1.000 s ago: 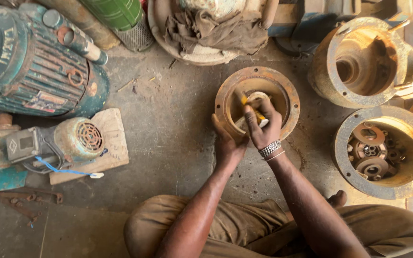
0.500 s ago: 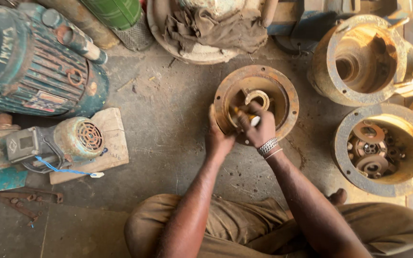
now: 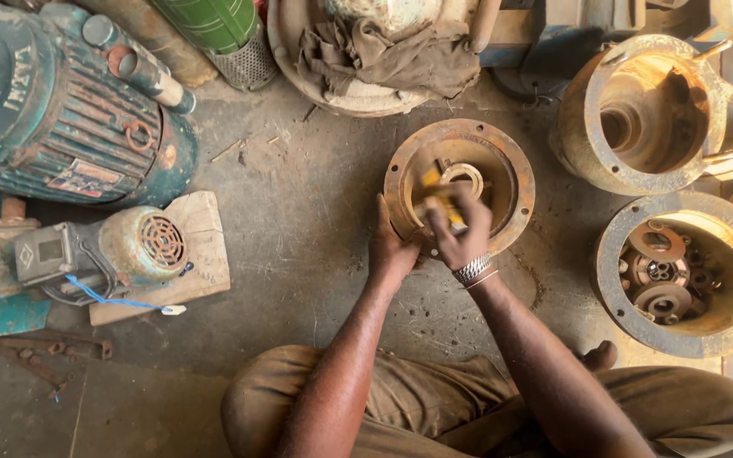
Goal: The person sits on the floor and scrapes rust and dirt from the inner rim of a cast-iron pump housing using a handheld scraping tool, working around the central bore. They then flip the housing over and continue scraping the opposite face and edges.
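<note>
Right hand (image 3: 461, 233) shifted; housings (image 3: 680, 271) flank.

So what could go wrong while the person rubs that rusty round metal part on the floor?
The left hand grips the rim of the rusty round part, so a rough edge might scrape the bare fingers. The right hand is blurred, working with a small yellow thing inside; it could slip against the metal. The loose small pieces in the round casing nearby could get knocked out and lost.

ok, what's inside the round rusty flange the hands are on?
Inside the rusty flange a pale metal ring sits at the centre. The right hand holds a blurred yellow tool over it, covering the recess's lower part. The left hand steadies the rim.
</note>
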